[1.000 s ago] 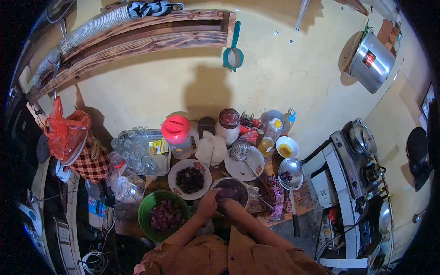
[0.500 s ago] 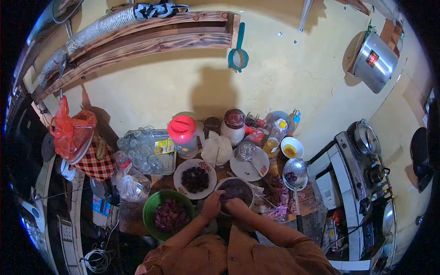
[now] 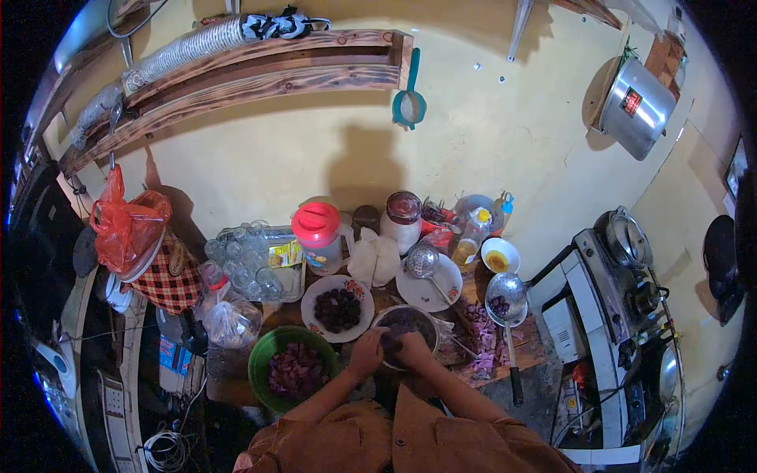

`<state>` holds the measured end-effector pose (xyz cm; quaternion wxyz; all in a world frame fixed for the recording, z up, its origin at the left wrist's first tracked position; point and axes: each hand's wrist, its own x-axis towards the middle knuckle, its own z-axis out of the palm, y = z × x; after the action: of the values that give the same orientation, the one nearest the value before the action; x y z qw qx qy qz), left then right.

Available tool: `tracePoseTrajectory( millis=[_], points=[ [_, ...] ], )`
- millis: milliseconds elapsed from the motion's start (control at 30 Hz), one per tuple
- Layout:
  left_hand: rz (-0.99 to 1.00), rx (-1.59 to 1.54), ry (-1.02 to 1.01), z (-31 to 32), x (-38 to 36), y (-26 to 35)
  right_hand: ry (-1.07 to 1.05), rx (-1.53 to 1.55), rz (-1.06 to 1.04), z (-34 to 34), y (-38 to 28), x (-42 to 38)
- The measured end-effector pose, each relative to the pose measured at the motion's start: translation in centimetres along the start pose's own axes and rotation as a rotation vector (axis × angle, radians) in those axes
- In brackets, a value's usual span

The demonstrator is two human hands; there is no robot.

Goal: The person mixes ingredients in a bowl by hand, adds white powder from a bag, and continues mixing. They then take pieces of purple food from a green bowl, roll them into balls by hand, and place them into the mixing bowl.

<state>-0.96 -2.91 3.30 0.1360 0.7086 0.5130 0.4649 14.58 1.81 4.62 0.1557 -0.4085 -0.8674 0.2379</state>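
Note:
My left hand (image 3: 366,353) and my right hand (image 3: 413,351) meet over the near rim of a metal bowl (image 3: 435,334) holding purple mash. Pinched between the fingers of both is a small purple lump (image 3: 390,340) that looks like dough. Left of them stands a green basin (image 3: 257,364) of cut purple chunks (image 3: 298,370). Just behind, a flowered plate (image 3: 364,303) carries several dark purple balls (image 3: 337,310). Purple peelings (image 3: 485,339) lie to the right of the bowl.
A skimmer (image 3: 423,260) lies on a white plate (image 3: 441,293); a second skimmer (image 3: 506,296) rests across a bowl. Behind stand a red-lidded pitcher (image 3: 317,229), a tray of glasses (image 3: 244,260) and an oil bottle (image 3: 471,236). A stove (image 3: 611,268) is at right.
My hands have come closer together and lifted the purple lump slightly, so it shows between my fingers. The whole view has shifted a little.

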Motion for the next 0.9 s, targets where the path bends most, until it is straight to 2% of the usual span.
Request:
tracePoseTrajectory(
  millis=[67, 133, 167, 233, 267, 333, 367, 433, 533, 667, 733, 767, 833, 867, 900],
  points=[
    [-0.002, 0.009, 0.005, -0.2, -0.1, 0.3, 0.017, 0.054, 0.035, -1.0, -0.6, -0.2],
    [-0.060, -0.011, -0.044, -0.3, -0.3, 0.5, 0.055, 0.159, 0.221, -0.4, 0.2, -0.1],
    [-0.061, -0.012, -0.045, -0.3, -0.4, 0.5, 0.054, 0.159, 0.221, -0.2, 0.8, -0.4],
    [-0.058, 0.029, -0.024, 0.0, -0.6, 0.2, -0.004, 0.422, 0.545, -1.9, -0.2, -0.6],
    [-0.058, 0.028, -0.025, 0.2, -0.7, 0.1, -0.004, 0.422, 0.546, -2.1, 0.1, -0.7],
    [-0.059, 0.004, -0.035, 0.1, -0.6, 0.2, -0.010, 0.912, 0.652, -2.2, 1.0, -0.9],
    [-0.057, 0.003, -0.036, 0.0, -0.6, 0.3, -0.008, 0.912, 0.653, -2.2, 1.6, -1.0],
    [-0.102, -0.023, -0.043, -0.4, -0.3, 0.9, 0.022, 1.658, 0.692, -2.3, 2.0, -1.1],
    [-0.186, -0.089, -0.027, -0.3, 0.1, 0.9, -0.061, 1.760, 0.584, -4.2, 1.0, -2.1],
    [-0.280, -0.087, 0.031, -0.4, 0.8, 1.8, 0.019, 1.751, 0.636, -4.8, 0.0, -2.3],
    [-0.432, -0.317, 0.026, -1.2, 1.9, 3.7, 0.037, 1.824, 0.623, -4.4, 0.0, -2.0],
    [-0.431, -0.316, 0.028, -0.4, 2.1, 3.2, 0.035, 1.823, 0.620, -4.3, 0.0, -2.0],
    [-0.885, -1.308, 0.079, 1.0, 3.0, 2.9, 0.013, 1.706, 0.577, -5.1, -1.9, -2.0],
    [-0.884, -1.309, 0.079, 1.4, 3.0, 2.8, 0.014, 1.705, 0.576, -4.8, -2.4, -1.8],
    [-0.927, -1.487, 0.048, 0.4, 4.0, 4.4, 0.116, 1.435, 0.508, -4.3, -2.9, -1.7]
  ],
)
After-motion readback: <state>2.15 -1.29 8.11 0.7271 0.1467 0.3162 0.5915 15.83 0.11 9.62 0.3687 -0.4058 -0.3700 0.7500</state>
